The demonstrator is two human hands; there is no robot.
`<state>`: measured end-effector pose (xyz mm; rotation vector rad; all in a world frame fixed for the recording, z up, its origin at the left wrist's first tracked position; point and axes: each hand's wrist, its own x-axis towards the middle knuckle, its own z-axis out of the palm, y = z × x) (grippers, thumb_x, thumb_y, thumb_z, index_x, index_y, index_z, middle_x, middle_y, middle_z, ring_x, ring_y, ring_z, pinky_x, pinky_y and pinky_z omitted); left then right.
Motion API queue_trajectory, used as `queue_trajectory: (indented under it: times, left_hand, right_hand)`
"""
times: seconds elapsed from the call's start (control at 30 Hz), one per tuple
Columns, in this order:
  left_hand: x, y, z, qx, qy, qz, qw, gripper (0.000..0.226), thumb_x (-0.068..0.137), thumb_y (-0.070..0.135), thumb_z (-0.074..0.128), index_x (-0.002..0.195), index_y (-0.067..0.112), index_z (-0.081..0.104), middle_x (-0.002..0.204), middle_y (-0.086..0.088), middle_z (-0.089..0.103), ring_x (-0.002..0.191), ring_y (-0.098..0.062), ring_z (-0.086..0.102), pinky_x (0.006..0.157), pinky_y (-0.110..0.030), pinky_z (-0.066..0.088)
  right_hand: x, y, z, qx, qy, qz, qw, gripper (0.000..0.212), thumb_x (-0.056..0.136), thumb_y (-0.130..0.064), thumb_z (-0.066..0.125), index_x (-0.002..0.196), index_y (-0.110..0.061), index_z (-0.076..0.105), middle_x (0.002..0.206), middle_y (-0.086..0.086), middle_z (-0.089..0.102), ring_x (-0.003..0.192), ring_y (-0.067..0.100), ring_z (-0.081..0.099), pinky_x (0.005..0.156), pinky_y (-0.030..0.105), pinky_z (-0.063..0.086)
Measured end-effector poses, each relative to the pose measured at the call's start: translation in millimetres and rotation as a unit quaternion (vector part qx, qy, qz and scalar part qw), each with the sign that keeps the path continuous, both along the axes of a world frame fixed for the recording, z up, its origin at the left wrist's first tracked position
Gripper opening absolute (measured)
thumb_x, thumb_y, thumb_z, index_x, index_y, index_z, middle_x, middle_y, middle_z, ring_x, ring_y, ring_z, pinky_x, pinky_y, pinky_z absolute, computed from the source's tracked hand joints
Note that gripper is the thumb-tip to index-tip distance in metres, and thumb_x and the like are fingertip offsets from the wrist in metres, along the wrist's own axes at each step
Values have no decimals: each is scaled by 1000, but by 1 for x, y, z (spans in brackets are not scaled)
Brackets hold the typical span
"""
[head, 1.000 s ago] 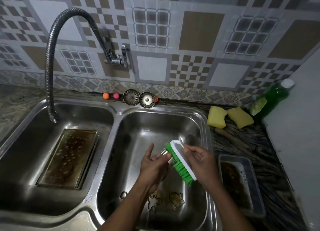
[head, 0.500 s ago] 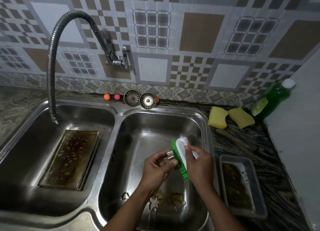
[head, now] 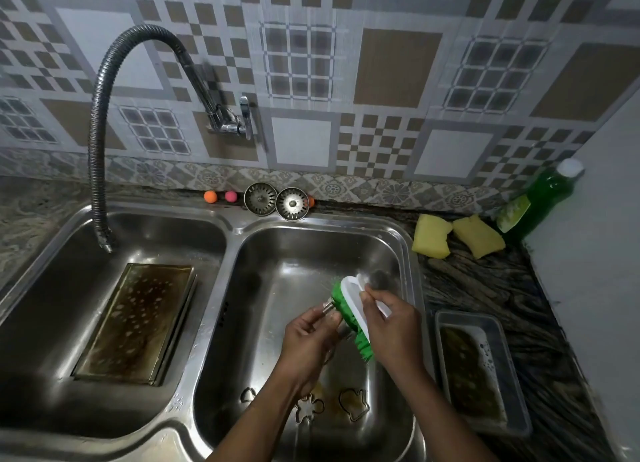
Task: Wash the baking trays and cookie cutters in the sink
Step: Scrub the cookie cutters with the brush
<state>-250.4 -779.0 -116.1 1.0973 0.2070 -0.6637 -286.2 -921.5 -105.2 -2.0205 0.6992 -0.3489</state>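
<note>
Scrubbing proceeds over the right basin [head: 263, 288]. The left hand [head: 308, 337] pinches a small metal cookie cutter [head: 327, 309] between curled fingers. The right hand [head: 391, 326] has its fingers wrapped round the brush [head: 349, 291], bristles against the cutter. Recommended: short strokes along the inner edges, a firm pinch, turning the cutter.

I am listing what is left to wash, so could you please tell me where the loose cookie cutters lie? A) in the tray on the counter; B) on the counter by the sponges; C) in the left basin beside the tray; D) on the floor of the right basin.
D: three cookie cutters lie on the floor of the right basin, near its front edge.
</note>
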Motion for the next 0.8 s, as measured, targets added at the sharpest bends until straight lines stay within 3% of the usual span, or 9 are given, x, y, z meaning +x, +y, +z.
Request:
queue_trajectory:
  times: [0.13,0.2,0.33,0.43,0.57,0.63,0.7,0.8]
  left_hand:
    - [2,-2,-2,29,-51,23,998,43,72,11,77,114,9,71,110,-19,73,101,-36,70,85,-40,58]
    - [3,-1,1,1,-18,50,999,43,73,10,74,116,9,70,112,-18,72,103,-35,70,91,-46,56]
    - [6,2,6,-42,28,55,997,31,85,10,68,116,10,69,104,-17,73,105,-34,68,90,-44,56]
    - [8,16,15,26,1,51,998,30,88,3,68,117,13,69,104,-14,73,97,-31,71,79,-38,58]
    - [12,45,38,76,-53,63,994,39,86,-4,69,122,9,63,111,-15,71,91,-27,72,89,-44,58]
    - [19,67,47,97,-95,94,986,41,84,-7,70,121,8,63,108,-13,72,90,-27,70,82,-37,59]
    - [31,96,46,155,-138,138,968,42,82,-6,73,120,7,64,101,-9,73,90,-20,68,75,-27,58]
    - [48,156,36,303,-201,168,916,40,78,6,82,115,10,69,95,-1,74,82,-5,68,84,-26,57]
  right_hand:
    - [3,-2,0,-5,2,-24,1000,27,93,-32,64,115,-18,73,109,-1,74,96,10,66,70,11,44]
    - [2,-2,3,0,2,-42,999,28,94,-29,63,117,-15,72,112,0,72,96,8,63,65,3,37]
    - [-7,-6,13,-12,-7,-26,1000,29,94,-31,63,118,-17,71,111,-2,72,93,7,60,65,5,38]
    - [-14,-9,19,-36,6,-14,999,28,95,-31,62,116,-16,71,109,2,72,90,10,60,63,14,40]
    - [-22,-5,23,-35,14,-11,999,28,95,-32,62,115,-15,71,108,3,71,91,15,62,64,18,41]
    - [-22,3,25,-34,9,-17,999,30,95,-33,60,119,-17,69,114,2,70,96,16,63,69,23,43]
    - [-19,17,25,-18,7,-18,1000,29,96,-30,60,120,-18,69,119,3,69,103,20,63,77,25,43]
    - [-20,43,27,5,11,-14,1000,32,93,-34,59,121,-21,68,120,3,68,106,23,64,82,29,47]
